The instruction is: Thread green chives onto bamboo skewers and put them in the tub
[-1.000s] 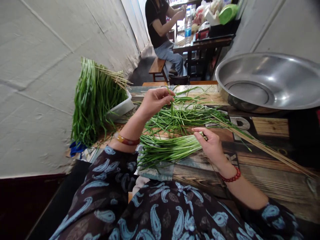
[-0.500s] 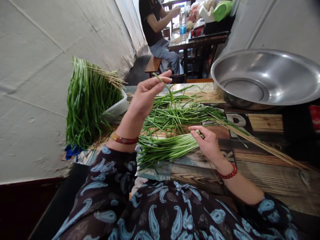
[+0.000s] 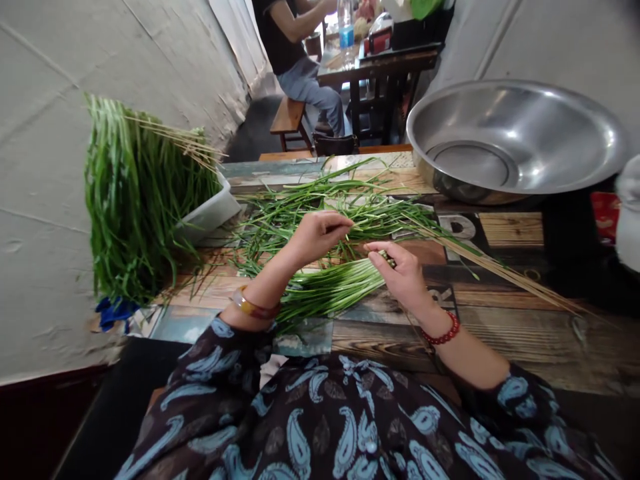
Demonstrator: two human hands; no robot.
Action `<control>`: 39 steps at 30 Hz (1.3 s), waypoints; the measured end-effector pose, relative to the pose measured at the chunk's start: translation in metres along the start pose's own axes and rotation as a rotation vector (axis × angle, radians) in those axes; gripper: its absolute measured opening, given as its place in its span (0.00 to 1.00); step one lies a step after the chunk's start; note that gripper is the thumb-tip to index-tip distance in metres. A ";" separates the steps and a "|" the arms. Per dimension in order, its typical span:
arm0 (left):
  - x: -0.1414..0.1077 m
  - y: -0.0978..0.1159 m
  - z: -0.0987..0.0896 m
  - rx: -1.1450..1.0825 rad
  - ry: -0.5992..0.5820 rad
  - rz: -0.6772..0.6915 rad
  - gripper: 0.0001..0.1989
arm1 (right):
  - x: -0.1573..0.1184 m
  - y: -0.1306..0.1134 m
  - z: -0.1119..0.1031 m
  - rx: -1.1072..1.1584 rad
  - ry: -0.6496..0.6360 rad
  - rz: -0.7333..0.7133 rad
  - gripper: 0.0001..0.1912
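Note:
My right hand (image 3: 400, 273) is closed round the pale ends of a row of garlic chives (image 3: 335, 287), whose green leaves fan out to the left across the tabletop. A thin stick runs out below this hand, close to the wrist. Just left of it, my left hand (image 3: 323, 235) is pinched shut above the table, thumb against fingers; what lies between the tips is too small to make out. Behind both hands spreads a loose heap of garlic chives (image 3: 300, 200). Several bare bamboo skewers (image 3: 500, 270) lie to the right of the heap.
At the left, skewered chives (image 3: 145, 200) hang over a white plastic tub (image 3: 210, 213) beside the wall. A wide steel basin (image 3: 515, 143) stands at the back right of the wooden tabletop (image 3: 500, 333). Beyond, a person (image 3: 300, 73) sits at another table with a bottle (image 3: 346, 33).
My left hand has come down from raised, with a chive blade in its fingers, to beside my right hand. The right hand keeps its hold. The view has shifted slightly.

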State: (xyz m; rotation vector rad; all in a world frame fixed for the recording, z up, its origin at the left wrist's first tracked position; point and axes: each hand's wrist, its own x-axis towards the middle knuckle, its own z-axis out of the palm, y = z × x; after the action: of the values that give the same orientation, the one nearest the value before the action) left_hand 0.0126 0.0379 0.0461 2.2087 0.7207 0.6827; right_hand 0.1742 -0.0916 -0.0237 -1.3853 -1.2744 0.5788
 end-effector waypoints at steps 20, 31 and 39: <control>-0.021 -0.013 0.044 -0.614 0.005 -0.373 0.09 | 0.002 -0.001 -0.004 -0.083 -0.048 0.119 0.09; -0.023 -0.017 0.044 -0.546 0.038 -0.274 0.08 | 0.000 -0.005 -0.005 -0.118 -0.096 0.136 0.11; -0.023 -0.016 0.044 -0.434 0.044 -0.214 0.07 | 0.004 -0.009 -0.005 -0.105 -0.093 0.099 0.10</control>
State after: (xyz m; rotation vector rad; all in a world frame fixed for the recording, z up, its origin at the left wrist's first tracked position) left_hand 0.0203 0.0123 0.0007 1.7005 0.7389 0.7048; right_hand 0.1763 -0.0917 -0.0128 -1.5304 -1.3317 0.6577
